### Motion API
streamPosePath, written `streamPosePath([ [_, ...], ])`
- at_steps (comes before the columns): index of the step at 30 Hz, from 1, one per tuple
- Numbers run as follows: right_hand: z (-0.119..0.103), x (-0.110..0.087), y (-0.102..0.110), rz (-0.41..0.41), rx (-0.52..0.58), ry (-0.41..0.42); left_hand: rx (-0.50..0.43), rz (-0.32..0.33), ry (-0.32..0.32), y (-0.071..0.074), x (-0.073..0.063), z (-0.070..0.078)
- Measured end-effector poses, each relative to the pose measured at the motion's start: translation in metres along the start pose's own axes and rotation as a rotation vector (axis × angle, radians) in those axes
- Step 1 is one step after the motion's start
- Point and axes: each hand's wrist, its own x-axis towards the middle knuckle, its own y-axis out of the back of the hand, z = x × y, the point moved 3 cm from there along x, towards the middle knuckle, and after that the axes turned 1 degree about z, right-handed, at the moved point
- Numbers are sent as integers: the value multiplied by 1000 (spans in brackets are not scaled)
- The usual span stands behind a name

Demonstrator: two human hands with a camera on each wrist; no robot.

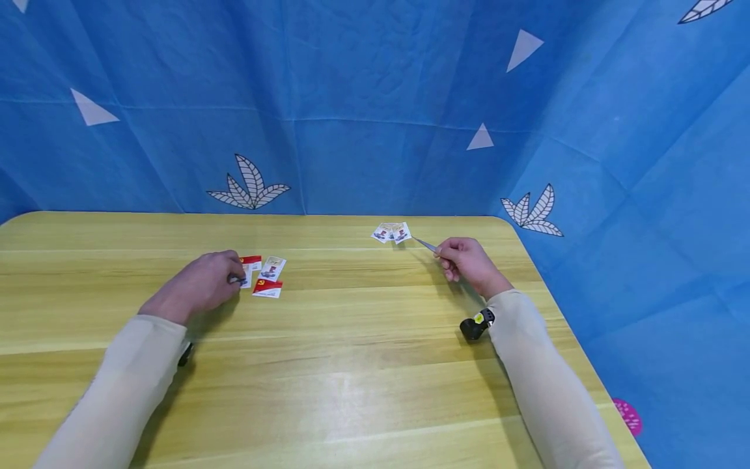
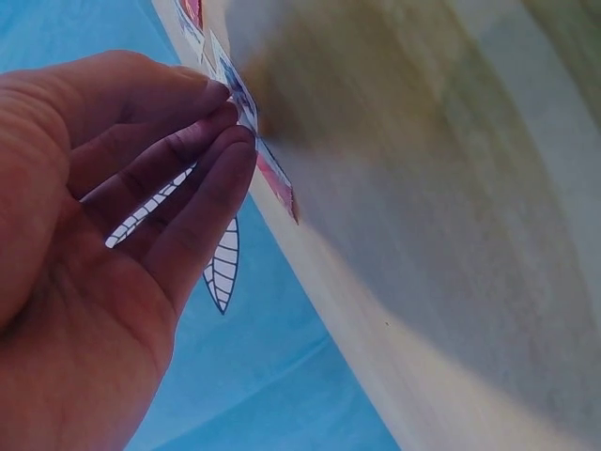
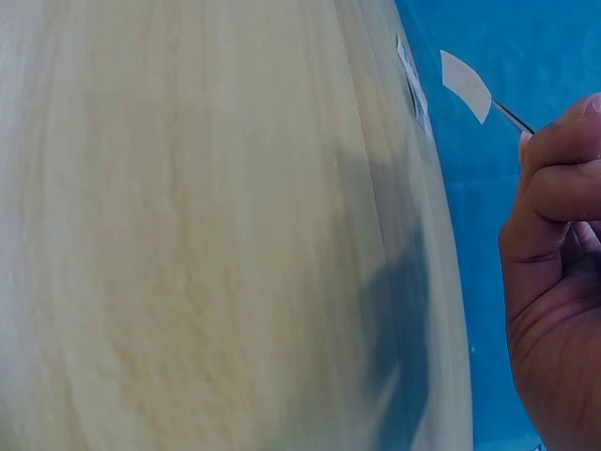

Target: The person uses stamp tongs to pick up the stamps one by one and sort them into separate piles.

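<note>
Grey tweezers (image 1: 426, 245), half hidden, pinched by right hand (image 1: 469, 266), left hand (image 1: 202, 283) over card (image 1: 248, 276), hold unclear

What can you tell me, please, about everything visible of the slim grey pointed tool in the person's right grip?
The slim grey metal-looking pointed tool resembles tweezers. Only its narrow front part shows; the right grip pinches it and hides the rest. In the head view it slants up and left, above the yellow wood-grain tabletop. Its tip meets the edge of a small pale-backed paper card, clear of the tabletop.
</note>
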Motion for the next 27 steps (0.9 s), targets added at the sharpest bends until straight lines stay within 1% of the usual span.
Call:
streamPosePath([
  [8,8,5,3,1,-6,-20,-19,10,5,-3,0,-1],
  [16,8,8,6,20,15,-32,-11,15,12,-3,1,0],
  [22,11,9,7,23,-14,-60,-15,13,18,-3,1,0],
  [27,13,7,10,43,-23,-88,-17,10,25,-2,0,1],
])
